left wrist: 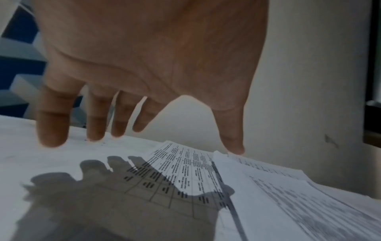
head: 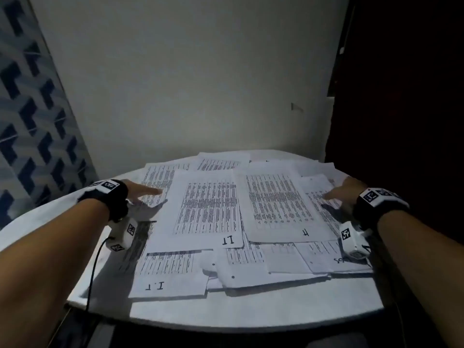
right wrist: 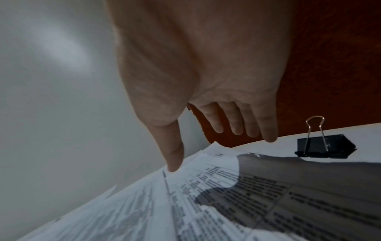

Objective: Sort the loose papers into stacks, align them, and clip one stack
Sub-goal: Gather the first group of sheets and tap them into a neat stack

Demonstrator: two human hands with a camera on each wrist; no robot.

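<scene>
Several loose printed papers [head: 208,207] lie overlapping on a round white table [head: 226,315], some marked by hand "11", "4" and "1.1". My left hand [head: 143,192] hovers flat above the pile's left edge, fingers [left wrist: 53,130] straight and spread, holding nothing. My right hand [head: 339,192] hovers over the pile's right edge, its fingers [right wrist: 268,130] straight and its thumb tip close to a sheet [right wrist: 206,187]. A black binder clip [right wrist: 323,146] with wire handles stands on the table just right of the right hand.
A pale wall [head: 188,84] rises right behind the table. A blue patterned panel [head: 27,121] stands at the left and a dark door or cabinet [head: 401,96] at the right. A black cable [head: 93,272] hangs from my left wrist camera over the table's front edge.
</scene>
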